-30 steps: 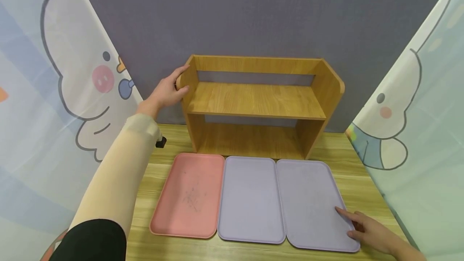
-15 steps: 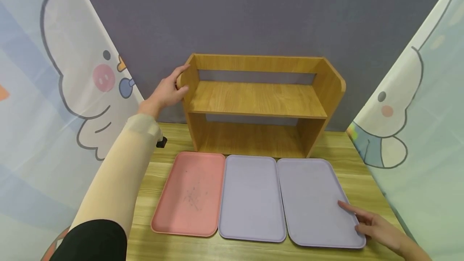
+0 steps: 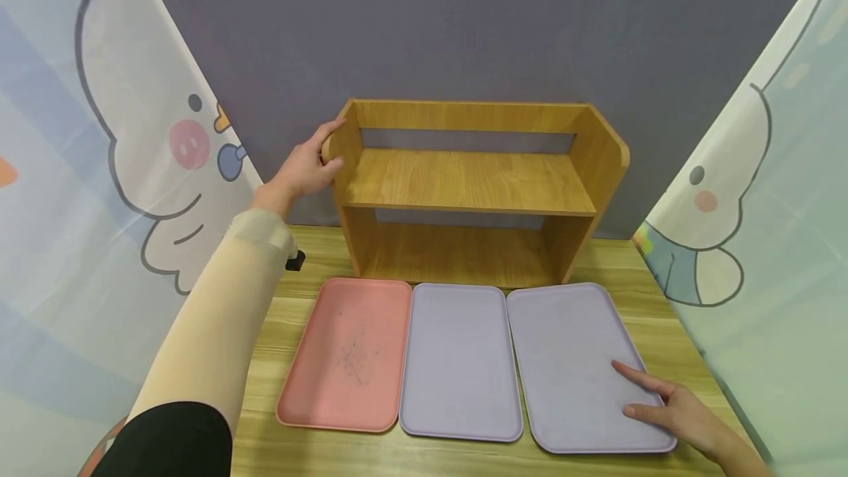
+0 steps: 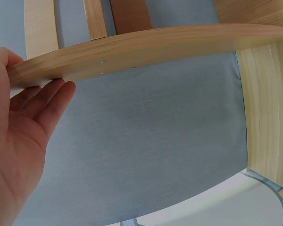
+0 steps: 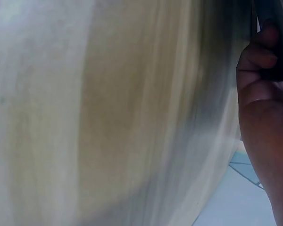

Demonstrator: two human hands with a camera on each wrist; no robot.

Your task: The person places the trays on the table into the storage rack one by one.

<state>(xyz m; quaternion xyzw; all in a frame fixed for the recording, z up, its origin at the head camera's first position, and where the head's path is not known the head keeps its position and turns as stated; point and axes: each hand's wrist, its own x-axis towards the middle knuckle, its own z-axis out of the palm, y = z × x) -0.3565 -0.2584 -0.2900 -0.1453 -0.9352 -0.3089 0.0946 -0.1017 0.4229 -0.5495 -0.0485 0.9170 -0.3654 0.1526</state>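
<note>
My left hand (image 3: 303, 166) holds the left side panel of a two-tier wooden shelf (image 3: 470, 179). In the left wrist view the fingers of the left hand (image 4: 23, 127) lie against the panel's outer face. At the lower right, my right hand (image 3: 679, 411) grips the right edge of a lilac tray (image 3: 576, 359), with the thumb and index finger over its top. The right wrist view shows fingers of the right hand (image 5: 266, 99) curled at the dark underside of the tray. This tray sits slightly askew beside a second lilac tray (image 3: 460, 363).
A pink tray (image 3: 347, 355) with dark marks lies left of the lilac trays, in front of the shelf. All stand on a wood-grain table (image 3: 265, 381). A grey backdrop (image 3: 464, 20) rises behind, with cartoon-printed curtains (image 3: 762, 278) at both sides.
The right-hand lilac tray has shifted rightward and turned a little, its far right corner moving away from me. My right hand has moved with it. The left hand has stayed on the shelf.
</note>
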